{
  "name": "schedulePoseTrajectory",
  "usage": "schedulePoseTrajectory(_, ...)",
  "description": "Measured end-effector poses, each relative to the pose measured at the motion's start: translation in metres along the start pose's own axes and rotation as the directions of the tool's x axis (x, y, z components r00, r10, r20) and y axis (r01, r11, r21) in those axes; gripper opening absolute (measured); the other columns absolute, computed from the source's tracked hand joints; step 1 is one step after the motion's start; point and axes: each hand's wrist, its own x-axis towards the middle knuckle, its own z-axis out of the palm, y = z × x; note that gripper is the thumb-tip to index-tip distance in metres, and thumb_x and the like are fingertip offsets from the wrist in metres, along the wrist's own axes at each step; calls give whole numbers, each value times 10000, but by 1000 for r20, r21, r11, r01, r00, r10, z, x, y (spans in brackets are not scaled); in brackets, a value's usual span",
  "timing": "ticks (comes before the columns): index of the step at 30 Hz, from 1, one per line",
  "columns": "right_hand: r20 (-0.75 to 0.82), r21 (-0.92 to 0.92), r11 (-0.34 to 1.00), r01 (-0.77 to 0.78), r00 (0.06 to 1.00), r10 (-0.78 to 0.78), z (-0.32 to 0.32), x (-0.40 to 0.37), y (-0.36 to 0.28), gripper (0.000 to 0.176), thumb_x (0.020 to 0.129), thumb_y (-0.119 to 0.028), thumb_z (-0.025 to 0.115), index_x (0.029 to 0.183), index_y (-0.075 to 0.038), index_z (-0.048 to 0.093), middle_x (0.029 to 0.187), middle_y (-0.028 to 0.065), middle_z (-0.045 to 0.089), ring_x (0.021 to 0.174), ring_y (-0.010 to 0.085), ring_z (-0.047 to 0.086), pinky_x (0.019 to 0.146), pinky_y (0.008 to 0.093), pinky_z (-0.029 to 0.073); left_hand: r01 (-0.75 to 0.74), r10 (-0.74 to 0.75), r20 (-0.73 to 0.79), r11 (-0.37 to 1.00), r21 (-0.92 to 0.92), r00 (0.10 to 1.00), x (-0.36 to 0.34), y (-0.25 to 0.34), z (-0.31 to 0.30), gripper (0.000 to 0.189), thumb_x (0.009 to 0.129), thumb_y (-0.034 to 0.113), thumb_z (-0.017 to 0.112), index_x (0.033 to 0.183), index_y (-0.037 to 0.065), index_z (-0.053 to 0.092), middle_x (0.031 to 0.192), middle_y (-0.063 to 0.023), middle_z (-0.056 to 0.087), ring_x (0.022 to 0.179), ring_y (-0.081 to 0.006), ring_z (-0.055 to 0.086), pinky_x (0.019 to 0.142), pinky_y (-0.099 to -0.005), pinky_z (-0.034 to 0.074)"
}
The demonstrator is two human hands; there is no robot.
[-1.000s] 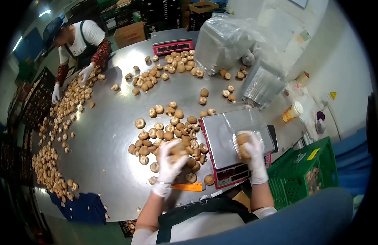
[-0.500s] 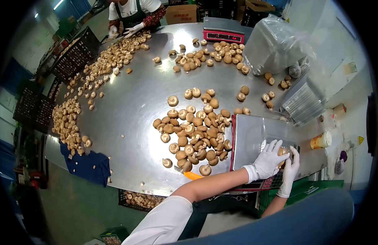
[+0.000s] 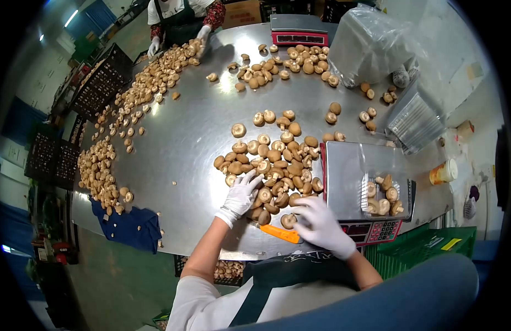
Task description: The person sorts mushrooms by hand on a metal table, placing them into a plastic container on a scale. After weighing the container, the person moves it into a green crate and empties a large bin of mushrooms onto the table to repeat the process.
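A round steel table (image 3: pixel 183 138) fills the work area, with mushrooms scattered across it and a co-worker (image 3: pixel 181 16) sorting at the far edge. The main pile (image 3: pixel 277 160) lies directly in front of me, just left of the scale (image 3: pixel 343 165). My left hand (image 3: pixel 241 196), gloved, rests palm down on the pile's near-left edge, fingers spread over the caps and gripping nothing. My right hand (image 3: pixel 321 223), gloved, lies on the pile's near edge, fingers loosely apart and pointing left, with no mushroom pinched. An orange knife (image 3: pixel 282 233) lies on the table between both hands. A clear tray (image 3: pixel 382 196) sits on the scale and holds several mushrooms.
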Motion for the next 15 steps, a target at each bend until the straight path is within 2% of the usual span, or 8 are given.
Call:
schedulePoseTrajectory(2,215,-80,994,74,975,-55,41,11,7,486,718,-213,675,1168,-84,547,1235,163,461,1149,365,425,965,469,355,125,-112,83,976,-178,990,-8,-17,7,435,808,80,592,1230,164,531,1308,-150,422,955,-335,558,814,-392,497)
schedulePoseTrajectory(6,442,-285,929,238,892,-93,96,39,24,635,672,-255,698,1254,-109,489,1328,219,375,1241,440,339,1051,503,273,195,-184,65,941,-277,981,-6,-20,6,428,784,73,634,1193,169,549,1283,-134,439,937,-319,588,773,-376,516)
schedulePoseTrajectory(8,474,-321,916,238,878,-62,111,46,32,660,669,-290,698,1270,-126,481,1337,212,380,1256,447,322,1061,516,251,157,-171,-17,934,-321,985,-10,-25,9,397,785,74,634,1164,175,569,1267,-126,456,935,-321,586,773,-373,516)
schedulePoseTrajectory(10,496,-303,891,337,855,-154,116,52,35,653,691,-337,676,1285,-155,477,1317,208,407,1243,449,331,1060,542,233,199,-209,-5,938,-284,978,-18,-30,11,345,809,41,596,1141,133,579,1234,-123,475,938,-285,592,782,-351,514)
schedulePoseTrajectory(12,468,-300,880,369,861,-201,121,57,37,573,722,-362,645,1242,-170,503,1265,173,457,1193,418,379,1017,548,276,97,-351,-256,736,-670,901,-28,-46,21,306,837,5,539,1134,72,570,1207,-132,480,939,-238,593,783,-315,509)
schedulePoseTrajectory(13,490,-319,864,390,848,-202,124,59,38,523,733,-360,635,1206,-169,518,1223,150,477,1149,390,406,976,535,306,43,-399,-318,677,-735,860,-32,-41,4,261,863,-14,480,1108,21,565,1182,-142,484,954,-194,577,781,-284,501)
schedulePoseTrajectory(14,512,-336,847,412,835,-203,127,61,39,474,745,-358,625,1170,-168,534,1181,127,498,1105,362,433,936,523,335,112,-576,-220,485,-867,787,-45,-63,25,215,890,3,463,1079,2,565,1069,-126,552,884,-180,595,768,-267,502)
schedulePoseTrajectory(15,453,-359,821,444,852,-263,126,65,36,410,743,-334,623,1100,-147,548,1092,87,514,1018,306,463,854,491,364,191,-617,-97,384,-903,781,-53,-60,9,197,903,19,458,1066,-9,566,988,-101,571,841,-171,602,758,-261,502)
